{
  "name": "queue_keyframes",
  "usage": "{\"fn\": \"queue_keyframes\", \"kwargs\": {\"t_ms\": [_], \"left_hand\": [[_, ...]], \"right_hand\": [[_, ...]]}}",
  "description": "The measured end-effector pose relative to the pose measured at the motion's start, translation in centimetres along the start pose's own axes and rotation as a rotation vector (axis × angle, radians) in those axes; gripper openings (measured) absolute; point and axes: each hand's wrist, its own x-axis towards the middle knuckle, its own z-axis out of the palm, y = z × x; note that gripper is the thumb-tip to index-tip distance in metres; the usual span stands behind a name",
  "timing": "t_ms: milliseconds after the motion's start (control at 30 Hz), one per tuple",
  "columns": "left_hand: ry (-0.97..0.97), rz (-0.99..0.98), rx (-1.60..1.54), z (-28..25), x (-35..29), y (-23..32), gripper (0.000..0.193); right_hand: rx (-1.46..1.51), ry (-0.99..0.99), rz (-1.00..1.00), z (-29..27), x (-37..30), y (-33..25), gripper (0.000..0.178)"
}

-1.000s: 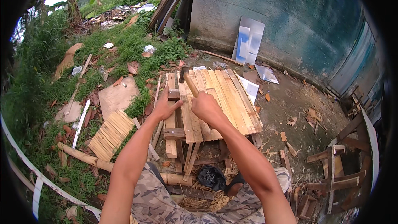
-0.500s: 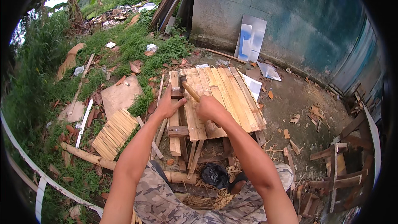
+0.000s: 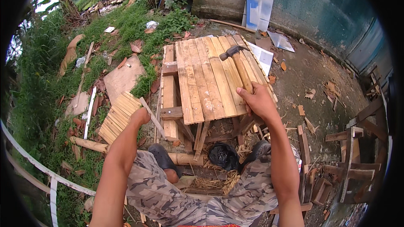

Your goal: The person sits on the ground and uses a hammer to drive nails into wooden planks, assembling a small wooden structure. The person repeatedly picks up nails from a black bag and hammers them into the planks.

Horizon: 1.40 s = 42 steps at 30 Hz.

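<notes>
My right hand (image 3: 260,101) is wrapped around the wooden handle of a claw hammer (image 3: 242,70). The hammer's dark head lies over the right half of a slatted wooden tabletop (image 3: 210,80), which rests on a rough wooden frame. My left hand (image 3: 140,117) is closed, low beside a small slatted panel (image 3: 115,120) and the upper end of a thin wood strip (image 3: 153,120). Its fingers are turned away, so what they hold is hidden. Left of the tabletop, a wood block (image 3: 170,68) sits on the frame beam (image 3: 169,94).
Between my feet stands a black plastic bag (image 3: 223,156) with nails in it. A bamboo pole (image 3: 185,159) lies across the ground in front of me. Wooden frames (image 3: 351,164) stand at the right. A plywood sheet (image 3: 124,75) lies on the grass, and painted panels (image 3: 257,8) lean on the wall.
The hammer in my right hand has moved right, away from the wood block. My left hand has left the block and dropped left and nearer, beside the small slatted panel. The view has shifted.
</notes>
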Motion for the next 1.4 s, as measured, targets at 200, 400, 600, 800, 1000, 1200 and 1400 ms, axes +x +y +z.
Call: {"fn": "queue_keyframes", "kwargs": {"t_ms": [200, 400, 600, 800, 1000, 1200, 1400], "left_hand": [[-0.406, 0.287, 0.318, 12.5, -6.2, 2.1, 0.045], [-0.401, 0.397, 0.033, 20.9, -10.7, 14.0, 0.052], [-0.154, 0.327, 0.162, 24.9, -11.0, 20.0, 0.058], [-0.156, 0.143, 0.119, 25.8, -10.9, 20.8, 0.055], [-0.218, 0.007, -0.546, 21.6, -13.6, 20.3, 0.038], [-0.339, -0.220, -1.145, 16.4, -22.4, 19.0, 0.043], [-0.101, 0.154, -0.674, 8.9, -37.3, 11.4, 0.045]], "right_hand": [[0.025, 0.022, -0.030, 0.3, 1.1, 1.1, 0.038], [-0.090, -0.081, -0.041, 0.2, 1.5, 0.2, 0.041], [-0.133, -0.058, -0.115, 0.3, 2.1, 0.4, 0.041], [-0.092, -0.134, -0.114, -0.4, 1.9, 0.1, 0.040], [-0.156, -0.128, -0.121, -0.5, 1.9, 0.1, 0.043], [-0.196, 0.057, -0.215, -0.3, 0.2, 1.0, 0.044], [-0.081, 0.101, -0.152, -1.7, -2.3, 1.0, 0.042]]}}
